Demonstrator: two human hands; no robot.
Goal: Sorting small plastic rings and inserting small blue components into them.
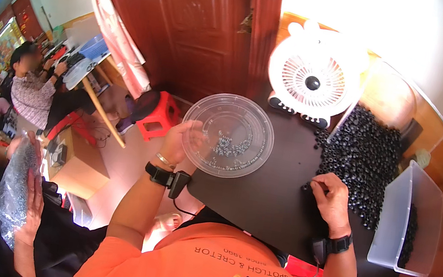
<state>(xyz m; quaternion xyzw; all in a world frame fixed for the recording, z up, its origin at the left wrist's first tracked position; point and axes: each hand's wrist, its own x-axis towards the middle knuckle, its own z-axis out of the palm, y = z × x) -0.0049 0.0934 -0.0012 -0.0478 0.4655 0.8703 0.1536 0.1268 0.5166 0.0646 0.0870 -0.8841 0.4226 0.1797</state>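
Observation:
My left hand (179, 142) grips the left rim of a round clear plastic bowl (262, 127), its fingers partly seen through the plastic. Small shiny metal pieces (232, 146) lie scattered in the bowl, which reaches past the left edge of the dark table (258, 201). My right hand (332, 201) is closed in a pinch low over the table, with a small black ring-shaped part (306, 187) at its fingertips. Just beyond and right of it spreads a heap of such black parts (364, 160).
A white fan (314, 75) stands at the table's back. At right, a translucent bin (392, 221) tips toward the heap, black parts inside. A red stool (160, 118) stands left. Nearby at lower left, another person's hands hold a clear bag (15, 194); farther back someone sits at a table.

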